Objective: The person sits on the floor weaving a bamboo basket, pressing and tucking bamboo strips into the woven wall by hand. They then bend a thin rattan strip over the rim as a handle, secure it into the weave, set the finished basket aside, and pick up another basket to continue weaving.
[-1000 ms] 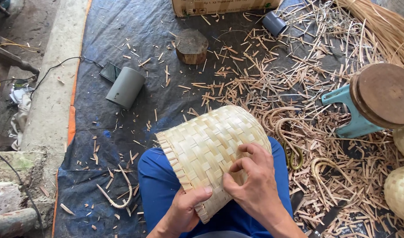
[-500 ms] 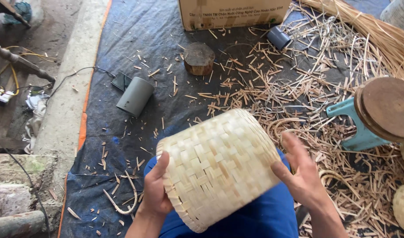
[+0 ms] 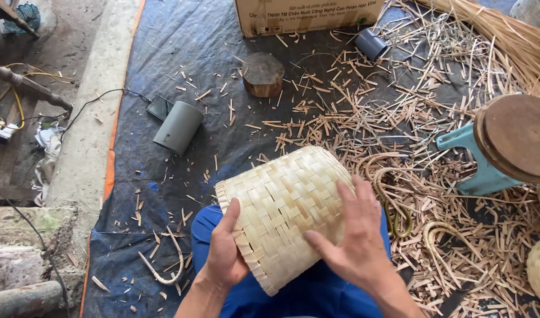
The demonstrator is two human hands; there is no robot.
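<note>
A pale woven bamboo basket (image 3: 284, 203) lies on its side across my lap, over blue trousers (image 3: 308, 297), its rim pointing toward the lower left. My left hand (image 3: 225, 250) grips the rim edge, thumb up along the weave. My right hand (image 3: 355, 238) lies flat on the basket's right side, fingers spread over the weave.
A dark blue tarp (image 3: 193, 53) covers the ground, littered with bamboo strips and shavings (image 3: 399, 118). On it lie a grey cylinder (image 3: 177, 128), a wood block (image 3: 263, 74), a small dark cup (image 3: 371, 43), a cardboard box (image 3: 308, 15). A round-topped stool (image 3: 505, 147) stands right.
My right hand moved from beside the basket onto its woven side. The basket turned a little in my lap, and the view shifted slightly.
</note>
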